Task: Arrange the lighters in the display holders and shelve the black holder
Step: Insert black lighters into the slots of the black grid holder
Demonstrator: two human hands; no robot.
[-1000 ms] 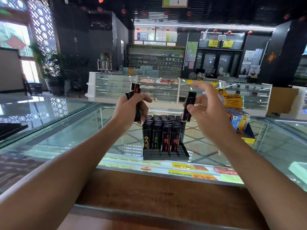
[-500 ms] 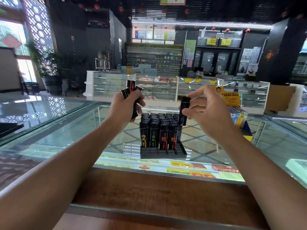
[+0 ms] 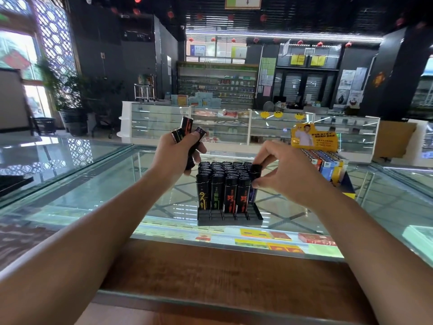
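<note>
Lighter (image 3: 255, 171) in right hand (image 3: 289, 175) at holder (image 3: 230, 217); spare lighters (image 3: 186, 128) in left hand (image 3: 175, 154)

The left hand (image 3: 178, 153) covers the lower parts of the loose lighters (image 3: 186, 127) it grips, so their count is unclear. Of the single lighter (image 3: 255, 171) pinched in the right hand (image 3: 288, 174), and of the back rows in the black holder (image 3: 229, 216), only the tops show.

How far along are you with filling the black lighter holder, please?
Done: most slots of the black holder hold lighters. In hand: the right hand pinches one lighter at the right-end column; the left hand grips several spares. Left: those lighters, then shelving the holder, on the glass counter.
</note>
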